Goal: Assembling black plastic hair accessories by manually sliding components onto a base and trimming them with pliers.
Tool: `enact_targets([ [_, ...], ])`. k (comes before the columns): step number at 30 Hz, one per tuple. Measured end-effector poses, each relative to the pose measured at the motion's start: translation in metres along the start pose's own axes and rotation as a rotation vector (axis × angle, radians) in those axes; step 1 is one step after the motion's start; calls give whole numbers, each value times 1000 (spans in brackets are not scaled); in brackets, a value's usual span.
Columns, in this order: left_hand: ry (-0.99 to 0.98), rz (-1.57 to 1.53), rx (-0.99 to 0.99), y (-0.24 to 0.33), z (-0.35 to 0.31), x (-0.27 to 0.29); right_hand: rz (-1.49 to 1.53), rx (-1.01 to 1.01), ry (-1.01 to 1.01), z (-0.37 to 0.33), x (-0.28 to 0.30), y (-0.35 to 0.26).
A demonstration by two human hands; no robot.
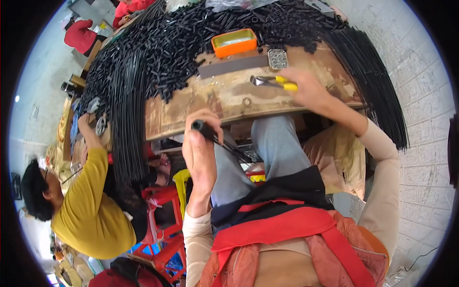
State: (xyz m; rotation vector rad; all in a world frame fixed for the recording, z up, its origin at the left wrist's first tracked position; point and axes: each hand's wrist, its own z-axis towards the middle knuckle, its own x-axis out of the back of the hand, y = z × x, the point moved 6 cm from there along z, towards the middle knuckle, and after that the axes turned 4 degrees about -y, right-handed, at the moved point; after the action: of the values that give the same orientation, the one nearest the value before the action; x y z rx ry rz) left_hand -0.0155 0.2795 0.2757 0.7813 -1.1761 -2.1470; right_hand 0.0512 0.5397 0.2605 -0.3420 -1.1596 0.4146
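Pliers [273, 82] lie under the right hand [306, 88], closed around their yellow handles; left hand [201, 150] clasps a thin, stiff black rod [224, 143] near its capped end.

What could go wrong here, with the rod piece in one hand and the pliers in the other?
The left hand holds a black tube piece off the bench edge, over the lap; if it slips, it drops to the floor. The right hand lifts yellow-handled pliers beside the heap of black tubes; a sweep could knock pieces off the wooden bench.

Left hand [201, 150] raised, fingers [206, 119] curled in a fist; right hand [306, 88] outstretched, fingers closed in a grip.
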Motion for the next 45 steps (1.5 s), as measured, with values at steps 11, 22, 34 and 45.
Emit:
enact_targets([
  [11,-231,-81,334,-64,-1,-19,-440,-202,-86,64,-13,112],
  [22,-240,-40,277,-46,-27,-36,582,-513,4,59,12,119],
  [34,-132,12,177,-3,-42,-50,1264,-284,-168,-36,-17,-101],
  [45,-169,21,195,-3,-49,-55,1204,-206,-35,-59,-6,-104],
])
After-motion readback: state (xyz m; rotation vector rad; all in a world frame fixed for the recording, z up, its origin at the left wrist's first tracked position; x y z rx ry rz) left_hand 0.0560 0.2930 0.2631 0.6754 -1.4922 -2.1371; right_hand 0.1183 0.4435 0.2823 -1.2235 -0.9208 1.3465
